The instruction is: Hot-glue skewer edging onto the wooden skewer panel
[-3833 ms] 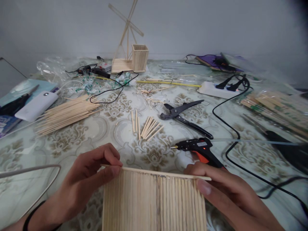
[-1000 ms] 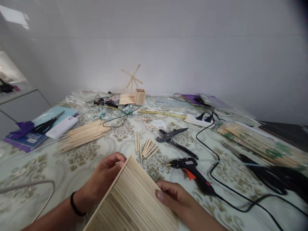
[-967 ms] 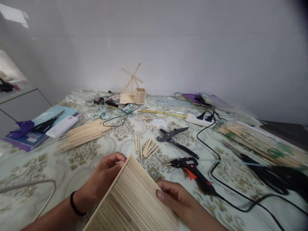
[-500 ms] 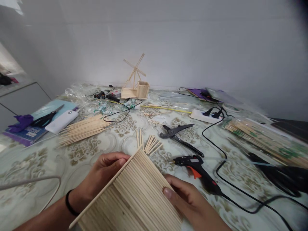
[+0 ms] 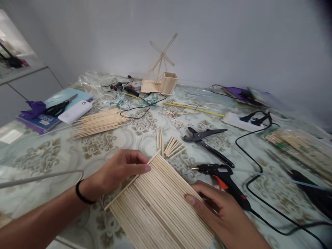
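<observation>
A flat panel of wooden sticks (image 5: 158, 204) set side by side is held low over the table, with a longer stick (image 5: 121, 193) along its upper left edge. My left hand (image 5: 127, 169) pinches that edge near the top corner, thumb on the upper face. On the opposite edge, my right hand (image 5: 212, 207) grips with its thumb on top and fingers underneath. Short cut sticks (image 5: 173, 146) lie just beyond the top corner. A glue gun (image 5: 220, 176) with an orange trigger rests by my right hand, and dark-handled pliers (image 5: 202, 136) lie behind it.
Loose long sticks (image 5: 101, 122), a white power bank (image 5: 75, 112) and scissors (image 5: 58, 106) lie at left. A wooden windmill model (image 5: 169, 83) stands at the back. On the right are a power strip (image 5: 241, 121), black cables and a bag of sticks (image 5: 298, 148).
The panel has been lowered and tipped flatter, so more of its top face shows. My left thumb now lies across its edge. The whole view has shifted a little.
</observation>
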Demonstrator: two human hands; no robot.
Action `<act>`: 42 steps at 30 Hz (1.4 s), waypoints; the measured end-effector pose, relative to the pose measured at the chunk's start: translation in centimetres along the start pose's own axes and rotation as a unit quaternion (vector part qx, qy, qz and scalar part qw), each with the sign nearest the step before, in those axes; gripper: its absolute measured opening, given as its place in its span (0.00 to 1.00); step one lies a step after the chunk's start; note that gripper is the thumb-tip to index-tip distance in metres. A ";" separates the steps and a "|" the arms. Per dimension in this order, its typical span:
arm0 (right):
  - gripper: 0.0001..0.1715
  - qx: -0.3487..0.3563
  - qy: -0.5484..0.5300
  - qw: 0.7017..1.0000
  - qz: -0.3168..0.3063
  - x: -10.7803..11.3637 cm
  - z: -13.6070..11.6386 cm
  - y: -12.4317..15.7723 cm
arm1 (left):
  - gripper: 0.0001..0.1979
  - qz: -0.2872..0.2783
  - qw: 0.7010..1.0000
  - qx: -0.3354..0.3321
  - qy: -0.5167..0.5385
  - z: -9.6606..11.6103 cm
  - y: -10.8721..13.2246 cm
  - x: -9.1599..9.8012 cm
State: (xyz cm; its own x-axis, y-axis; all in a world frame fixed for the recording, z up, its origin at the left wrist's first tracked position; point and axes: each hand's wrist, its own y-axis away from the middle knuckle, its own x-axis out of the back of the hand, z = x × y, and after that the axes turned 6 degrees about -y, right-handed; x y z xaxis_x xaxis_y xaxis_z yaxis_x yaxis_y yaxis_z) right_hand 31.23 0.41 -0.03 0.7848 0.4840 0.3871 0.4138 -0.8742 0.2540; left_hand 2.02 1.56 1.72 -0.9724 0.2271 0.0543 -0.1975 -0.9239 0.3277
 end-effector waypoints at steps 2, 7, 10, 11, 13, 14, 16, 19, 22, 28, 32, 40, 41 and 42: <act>0.22 0.001 0.009 1.000 0.007 -0.2 0.0 0.1 | 0.12 0.011 0.999 0.007 -0.033 -0.6 -0.2 -0.1; 0.21 -0.008 0.016 0.999 0.031 -0.7 0.0 0.4 | 0.13 0.026 0.994 0.012 -0.104 -1.3 -0.4 0.0; 0.21 -0.013 0.014 0.999 0.037 -0.8 -0.2 0.6 | 0.12 0.028 0.990 0.006 -0.138 -1.2 -0.3 0.0; 0.20 -0.014 0.011 0.999 0.039 -0.8 -0.4 0.6 | 0.11 0.030 0.989 0.004 -0.147 -1.1 -0.3 0.0; 0.19 -0.019 0.003 0.999 0.040 -0.9 -0.6 0.7 | 0.11 0.031 0.986 -0.001 -0.162 -1.1 -0.3 0.0; 0.18 -0.022 0.000 0.999 0.040 -0.9 -0.7 0.7 | 0.11 0.032 0.985 -0.003 -0.168 -1.0 -0.3 -0.1; 0.19 -0.030 -0.004 0.999 0.041 -1.0 -0.8 0.7 | 0.11 0.031 0.983 -0.007 -0.179 -1.0 -0.2 -0.2; 0.20 -0.037 -0.009 0.998 0.042 -0.9 -0.6 0.7 | 0.11 0.031 0.979 -0.017 -0.199 -0.7 -0.1 -0.4; 0.20 -0.036 -0.010 0.999 0.038 -0.7 -0.1 0.5 | 0.11 0.039 0.972 -0.030 -0.229 -0.4 0.0 -0.5; 0.23 -0.013 0.008 1.000 0.015 -0.3 0.2 0.1 | 0.23 0.052 0.959 -0.041 -0.276 0.3 0.1 -0.2; 0.22 -0.002 0.010 1.000 0.025 -0.2 -0.1 0.1 | 0.24 0.025 0.959 -0.049 -0.278 0.6 0.4 0.2; 0.19 -0.005 0.000 0.999 0.047 0.1 -0.9 0.0 | 0.17 0.030 0.965 -0.067 -0.250 0.2 0.9 0.3; 0.19 -0.003 -0.004 0.999 0.052 0.1 -1.0 0.1 | 0.17 0.018 0.972 -0.050 -0.227 0.2 0.9 0.3; 0.18 -0.004 -0.010 0.998 0.056 0.1 -1.1 0.1 | 0.16 0.005 0.979 -0.033 -0.201 0.2 0.7 0.2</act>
State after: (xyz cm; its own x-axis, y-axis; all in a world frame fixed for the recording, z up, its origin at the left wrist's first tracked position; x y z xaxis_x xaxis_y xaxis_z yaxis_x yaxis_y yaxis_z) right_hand 30.86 0.39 1.04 0.8353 0.3827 0.3948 0.3201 -0.9222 0.2168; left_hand 1.67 1.00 2.18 -0.8490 0.3088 0.4288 -0.2087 -0.9414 0.2648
